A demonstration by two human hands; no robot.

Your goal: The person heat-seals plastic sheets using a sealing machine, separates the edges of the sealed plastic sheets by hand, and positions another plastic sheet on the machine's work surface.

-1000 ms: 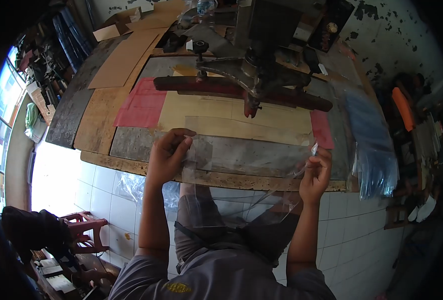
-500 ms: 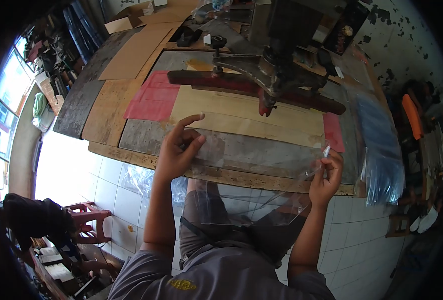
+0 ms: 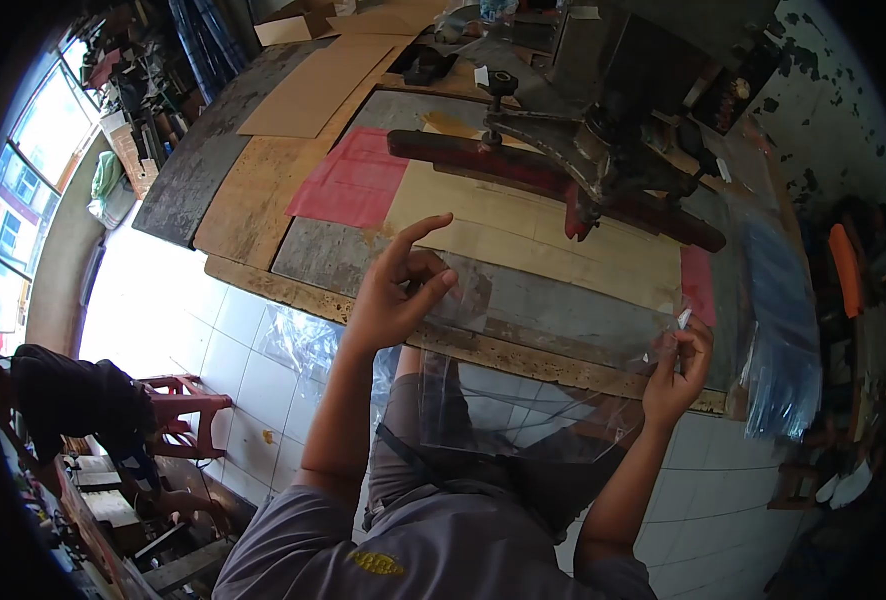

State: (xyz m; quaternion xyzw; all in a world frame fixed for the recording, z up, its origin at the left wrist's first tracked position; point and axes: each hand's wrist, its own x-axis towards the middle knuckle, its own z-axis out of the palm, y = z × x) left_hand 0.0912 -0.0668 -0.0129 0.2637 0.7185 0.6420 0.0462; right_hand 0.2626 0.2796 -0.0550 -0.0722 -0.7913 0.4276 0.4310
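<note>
A clear plastic sheet (image 3: 483,420) hangs between my two hands, over the table's front edge and above my lap. My left hand (image 3: 393,300) pinches its left upper part between thumb and curled fingers, index finger stretched out. At the right, my right hand (image 3: 678,375) has its fingers closed on the sheet's other end. A small white piece (image 3: 684,318) shows at those fingertips; its kind is unclear. Beyond the hands, a press with a long red bar (image 3: 533,170) stands over a yellowish strip (image 3: 543,255) with pink material (image 3: 348,180) at its left end.
Stacked clear plastic sheets (image 3: 778,330) hang over the table's right edge. Cardboard (image 3: 318,90) lies at the back left. Below the table are crumpled plastic (image 3: 303,345) and a red stool (image 3: 188,410). An orange object (image 3: 845,270) is at the far right.
The view has shifted, so the table and press appear farther right and tilted. Both hands keep hold of the plastic sheet, with little change in their grip.
</note>
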